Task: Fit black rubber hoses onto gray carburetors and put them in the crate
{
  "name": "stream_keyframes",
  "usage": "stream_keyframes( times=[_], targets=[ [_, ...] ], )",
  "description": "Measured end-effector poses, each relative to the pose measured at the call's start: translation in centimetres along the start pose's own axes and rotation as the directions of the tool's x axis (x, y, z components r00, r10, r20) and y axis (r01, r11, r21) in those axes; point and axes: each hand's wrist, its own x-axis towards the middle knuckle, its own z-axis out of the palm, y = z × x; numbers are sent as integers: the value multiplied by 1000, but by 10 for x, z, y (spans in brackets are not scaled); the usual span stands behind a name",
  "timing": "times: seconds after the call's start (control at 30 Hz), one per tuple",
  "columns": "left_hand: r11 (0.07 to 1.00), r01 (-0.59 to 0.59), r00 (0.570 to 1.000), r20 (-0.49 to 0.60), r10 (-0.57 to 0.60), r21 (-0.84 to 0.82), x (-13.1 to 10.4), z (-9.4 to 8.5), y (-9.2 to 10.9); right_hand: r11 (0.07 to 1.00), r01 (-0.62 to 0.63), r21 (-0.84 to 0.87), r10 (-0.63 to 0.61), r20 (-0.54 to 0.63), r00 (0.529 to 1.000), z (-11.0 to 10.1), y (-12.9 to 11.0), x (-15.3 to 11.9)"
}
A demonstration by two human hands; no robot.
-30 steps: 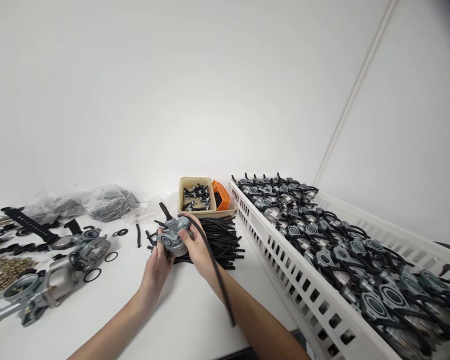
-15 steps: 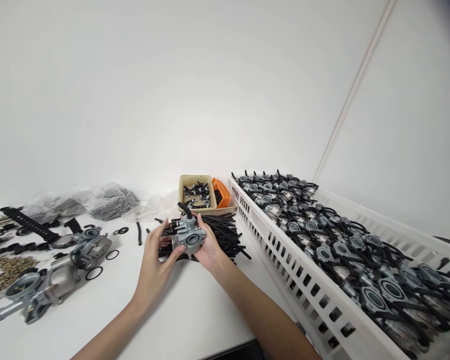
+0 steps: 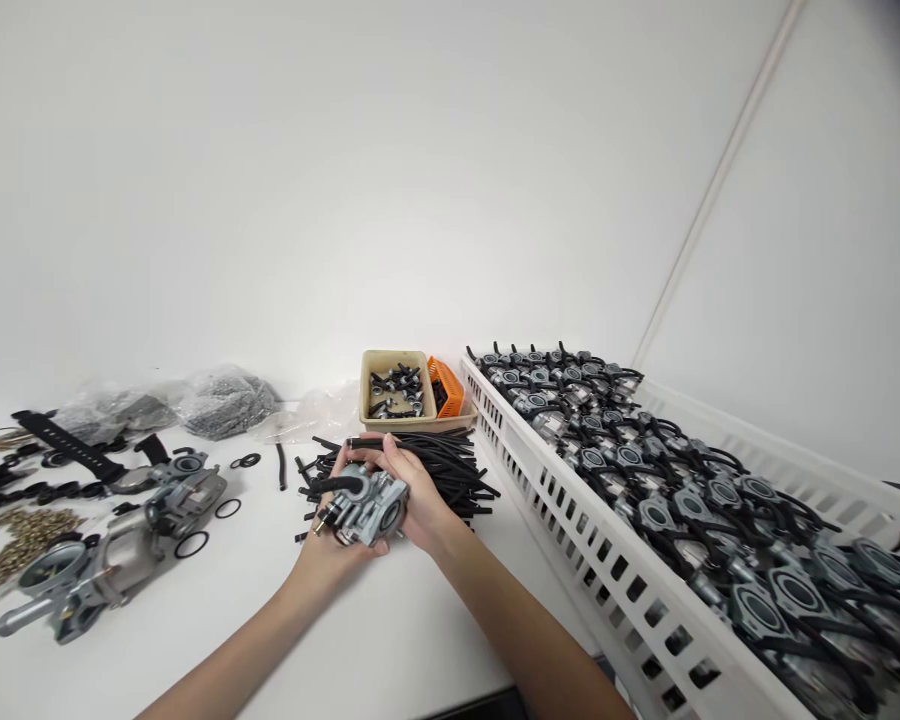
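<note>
A silver metal carburetor (image 3: pixel 371 508) with a short black hose on it is held between both hands, above the near edge of a pile of black hoses (image 3: pixel 450 465). My left hand (image 3: pixel 330 550) cups it from the left and below, its fingers partly hidden. My right hand (image 3: pixel 418 495) grips its right side, with the fingers at the top beside a black hose (image 3: pixel 371 442). Whether that upper hose is held or only lies behind the fingers, I cannot tell.
On the right stands a white crate (image 3: pixel 570 510) full of carburetors with hoses. Behind the pile are a beige tray (image 3: pixel 361 395) and an orange basket (image 3: pixel 454 390). Leftward lie larger carburetors (image 3: pixel 124 560), black rings (image 3: pixel 191 545), brass parts (image 3: pixel 26 540) and plastic-wrapped bundles (image 3: pixel 225 400).
The carburetor has been tilted, and its hose now points left instead of up. My left hand has moved from its side to underneath it. The view has shifted slightly.
</note>
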Motion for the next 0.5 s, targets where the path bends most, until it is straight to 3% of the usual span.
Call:
stream_keyframes(
  times=[0.1,0.17,0.27,0.5],
  targets=[
    [991,112,994,14,-111,-74,-3,4,3,982,145,-123,-156,-93,983,-7,4,8],
    [967,217,976,29,-215,-136,-5,6,5,934,243,-261,-284,-133,949,-12,4,13],
    [938,274,960,13,-278,-214,-5,6,8,875,338,-347,-409,-155,899,-15,0,17],
    [850,283,924,-109,-365,-445,3,2,21,890,324,-321,-356,-43,934,-14,-4,12]
  ],
)
